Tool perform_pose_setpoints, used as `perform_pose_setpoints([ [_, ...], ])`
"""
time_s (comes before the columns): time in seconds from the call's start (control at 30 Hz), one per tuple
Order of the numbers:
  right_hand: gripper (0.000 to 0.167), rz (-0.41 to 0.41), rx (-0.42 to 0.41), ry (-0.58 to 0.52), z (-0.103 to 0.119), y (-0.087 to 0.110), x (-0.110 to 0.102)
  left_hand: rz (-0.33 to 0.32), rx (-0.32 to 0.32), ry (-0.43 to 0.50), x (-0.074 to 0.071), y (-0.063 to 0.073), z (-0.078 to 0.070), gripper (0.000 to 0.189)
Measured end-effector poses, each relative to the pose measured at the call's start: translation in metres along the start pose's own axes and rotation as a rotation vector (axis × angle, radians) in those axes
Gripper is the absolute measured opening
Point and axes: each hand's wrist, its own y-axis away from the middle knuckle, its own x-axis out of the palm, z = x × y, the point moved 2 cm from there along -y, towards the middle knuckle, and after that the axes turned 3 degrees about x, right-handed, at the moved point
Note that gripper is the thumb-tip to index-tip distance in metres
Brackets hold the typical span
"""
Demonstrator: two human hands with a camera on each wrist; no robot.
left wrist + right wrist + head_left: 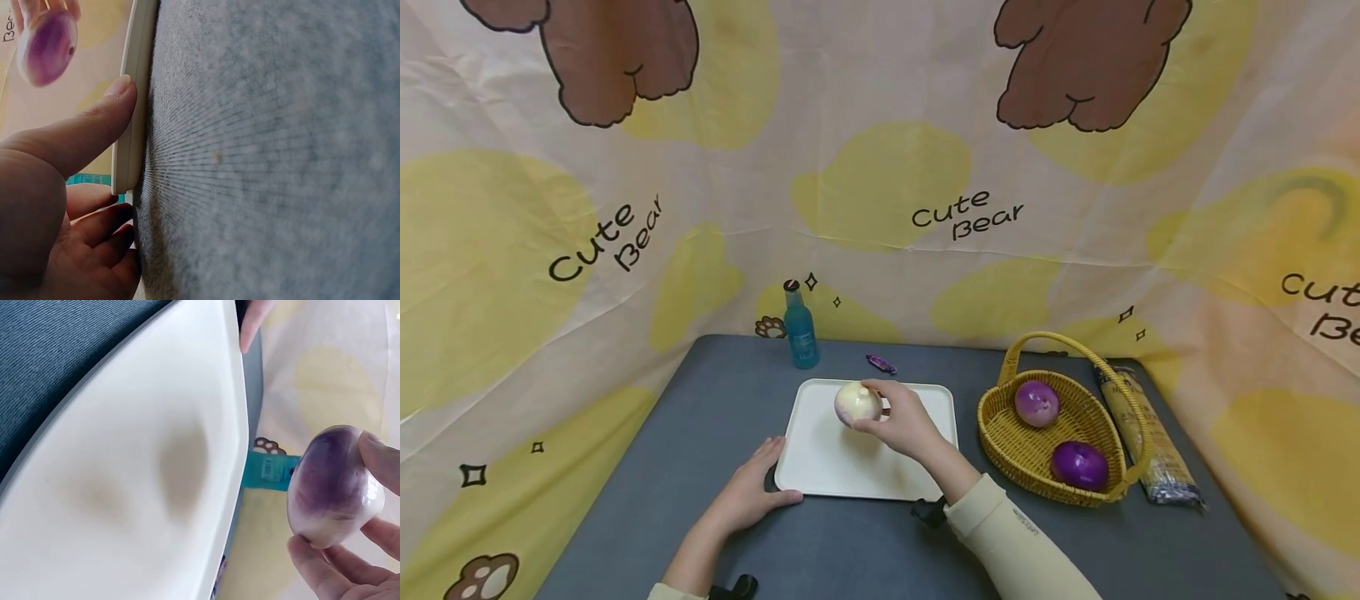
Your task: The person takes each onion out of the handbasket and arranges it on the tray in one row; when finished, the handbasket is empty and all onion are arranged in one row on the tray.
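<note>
My right hand (898, 421) holds a purple-and-white onion (857, 404) between thumb and fingertips. The onion is raised over the white tray (827, 471); in the right wrist view its glossy purple side (331, 469) shows, and soft shadows fall on the bare tray surface. At the tray's near left corner, my left hand (748, 492) grips the rim, thumb along the front edge and fingers along the left side. The left wrist view shows that thumb (94, 128) against the tray wall (134, 94), with the other fingers bent below it.
Right of the tray stands a yellow wicker basket (1011, 454) with two purple onions (1078, 465) inside and a tall handle. A long plastic packet (1157, 442) lies beyond it. Behind the tray are a blue bottle (801, 329) and a small purple wrapped candy (881, 364).
</note>
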Motion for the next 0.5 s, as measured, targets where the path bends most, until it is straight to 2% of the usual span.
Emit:
perform_pose_setpoints([
  [0.5, 0.062, 0.021, 0.014, -0.008, 0.0, -0.022, 0.037, 0.005, -0.006, 0.01, -0.002, 0.001, -0.002, 0.106],
])
